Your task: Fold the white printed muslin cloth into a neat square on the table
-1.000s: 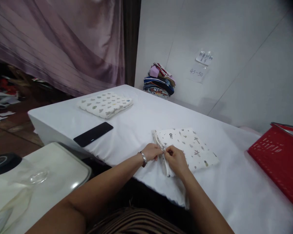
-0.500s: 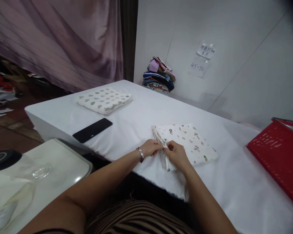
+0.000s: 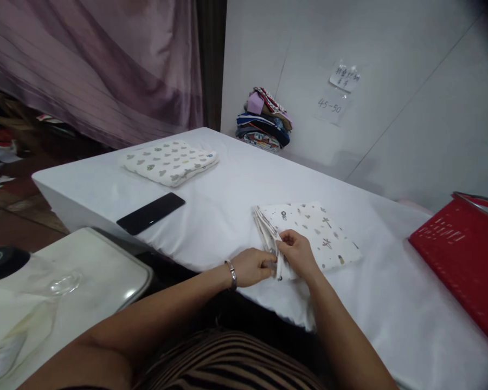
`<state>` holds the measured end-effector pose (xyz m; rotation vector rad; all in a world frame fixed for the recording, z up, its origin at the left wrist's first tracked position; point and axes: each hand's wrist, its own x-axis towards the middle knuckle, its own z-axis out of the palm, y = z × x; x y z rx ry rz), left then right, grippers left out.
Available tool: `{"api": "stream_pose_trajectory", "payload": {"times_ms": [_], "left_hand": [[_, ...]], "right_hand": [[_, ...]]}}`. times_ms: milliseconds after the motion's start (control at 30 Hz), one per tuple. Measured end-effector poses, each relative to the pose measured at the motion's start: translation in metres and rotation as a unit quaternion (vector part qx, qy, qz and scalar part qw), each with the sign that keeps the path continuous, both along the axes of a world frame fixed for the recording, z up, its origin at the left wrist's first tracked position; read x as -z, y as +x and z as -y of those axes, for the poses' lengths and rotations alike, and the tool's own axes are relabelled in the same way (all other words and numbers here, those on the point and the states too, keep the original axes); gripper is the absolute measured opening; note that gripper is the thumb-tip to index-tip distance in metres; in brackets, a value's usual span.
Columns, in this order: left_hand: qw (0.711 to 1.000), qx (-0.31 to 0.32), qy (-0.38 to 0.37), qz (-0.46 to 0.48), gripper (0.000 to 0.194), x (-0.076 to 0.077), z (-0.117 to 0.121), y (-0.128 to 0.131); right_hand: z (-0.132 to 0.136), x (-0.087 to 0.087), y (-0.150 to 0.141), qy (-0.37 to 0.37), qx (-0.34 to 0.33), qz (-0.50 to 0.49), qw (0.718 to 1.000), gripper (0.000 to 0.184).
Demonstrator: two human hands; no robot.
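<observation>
Nearer cloth [image 3: 325, 233] on table [image 3: 231, 187], phone [image 3: 151, 213] left, basket [image 3: 459, 254] right; fabric pile [image 3: 263, 122] behind.

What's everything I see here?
Nearer cloth: 1, white, centre
Farther cloth: 1, white, left
Apparent phone: 1, black, left
Basket: 1, red, right
Fabric stack: 1, multicoloured, by wall
Notes: 2, white, wall
Curtain: 1, mauve, upper left
Table: 1, white, centre
Flat surface: 1, cream, lower left
Round object: 1, black, leftmost
Clutter: uncounted, mixed, floor
Garment: 1, striped brown, bottom
Bracelet: 1, silver, left wrist
Left hand: 1, bare, centre
Right hand: 1, bare, centre
</observation>
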<state>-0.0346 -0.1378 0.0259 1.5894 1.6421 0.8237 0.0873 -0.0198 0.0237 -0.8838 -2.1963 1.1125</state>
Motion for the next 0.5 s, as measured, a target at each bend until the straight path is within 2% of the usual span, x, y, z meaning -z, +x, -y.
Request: {"api": "stream_pose_trajectory", "payload": {"times_ms": [67,167,233,433,500], "left_hand": [[0.999,0.005,-0.006,0.04,0.018,0.003,0.002,0.004],[0.992,-0.019,-0.019,0.123,0.031,0.011,0.004,0.009],[0.99,-0.022,-0.025,0.137,0.034,0.012,0.004,0.01],[1.0,0.01,0.002,-0.01,0.01,-0.002,0.005,0.01],[1.0,0.009,0.008,-0.013,0.012,-0.003,0.005,0.011]], "right_hand": [[0.0,0.0,0.0,0.005,0.004,-0.006,1.0,0.011],[-0.001,0.001,0.0,0.003,0.005,-0.008,1.0,0.011],[-0.001,0.001,-0.001,0.0,0.006,-0.005,1.0,0.012],[0.003,0.001,-0.002,0.0,0.016,-0.009,1.0,0.013],[0.004,0.0,-0.003,0.001,0.017,-0.014,1.0,0.012]]}}
